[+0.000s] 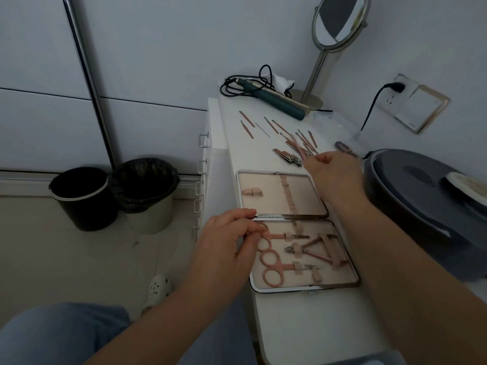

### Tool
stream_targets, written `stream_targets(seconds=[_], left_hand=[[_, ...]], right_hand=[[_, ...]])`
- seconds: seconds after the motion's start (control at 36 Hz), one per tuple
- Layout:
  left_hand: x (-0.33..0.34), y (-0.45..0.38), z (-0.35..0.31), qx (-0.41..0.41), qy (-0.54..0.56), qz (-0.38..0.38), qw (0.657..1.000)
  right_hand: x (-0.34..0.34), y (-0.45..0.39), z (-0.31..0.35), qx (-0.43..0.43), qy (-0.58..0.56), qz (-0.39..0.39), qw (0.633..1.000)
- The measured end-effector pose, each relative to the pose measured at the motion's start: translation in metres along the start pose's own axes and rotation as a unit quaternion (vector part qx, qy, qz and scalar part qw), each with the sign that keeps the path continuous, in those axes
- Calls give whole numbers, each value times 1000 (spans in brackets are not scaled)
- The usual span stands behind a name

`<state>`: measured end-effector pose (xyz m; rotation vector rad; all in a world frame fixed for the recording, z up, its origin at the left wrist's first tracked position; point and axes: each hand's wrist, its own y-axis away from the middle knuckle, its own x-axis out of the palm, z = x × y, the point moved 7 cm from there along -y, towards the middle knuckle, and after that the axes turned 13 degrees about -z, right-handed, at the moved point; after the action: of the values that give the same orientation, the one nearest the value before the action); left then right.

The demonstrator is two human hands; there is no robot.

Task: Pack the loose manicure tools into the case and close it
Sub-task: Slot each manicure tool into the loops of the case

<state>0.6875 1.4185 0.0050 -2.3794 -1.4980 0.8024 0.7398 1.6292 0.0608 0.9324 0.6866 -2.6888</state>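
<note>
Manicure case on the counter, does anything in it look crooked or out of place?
Nothing stands out. The case lies open and flat; two scissors and a nipper sit under their straps. Loose tools still lie beyond it, simply unpacked.

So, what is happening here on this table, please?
A person is packing a manicure set. The case lies open on the white table; two scissors and a nipper already sit under its straps. The left hand rests at the case's left edge by the scissor handles. The right hand reaches to the loose tools beyond the case; whether it grips one is unclear.
</note>
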Motion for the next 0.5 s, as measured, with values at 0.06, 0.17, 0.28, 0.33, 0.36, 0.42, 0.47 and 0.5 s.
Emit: stream_targets(seconds=[0.06,0.17,0.28,0.33,0.36,0.42,0.47,0.5], left_hand=[[-3,-3,-5,21,-21,-7,1000],[-12,-9,-15,33,-34,-38,998],[-14,-11,-21,-92,114,-27,989],[-13,-10,-24,-140,180,-23,973],[-14,-9,-24,-151,190,-25,970],[-14,-8,-25,-166,194,-23,967],[-14,-7,-24,-175,189,-15,966],[-13,-7,-24,-175,184,-4,967]], right_hand=[[-6,27,9,-13,-27,24,999],[-21,80,22,-33,-96,58,993],[-22,116,25,-22,-140,90,986],[-21,127,26,-12,-169,100,980],[-20,131,26,-8,-185,106,977],[-19,136,27,-3,-205,119,971],[-20,137,25,-8,-218,135,966],[-21,137,24,-11,-221,141,965]])
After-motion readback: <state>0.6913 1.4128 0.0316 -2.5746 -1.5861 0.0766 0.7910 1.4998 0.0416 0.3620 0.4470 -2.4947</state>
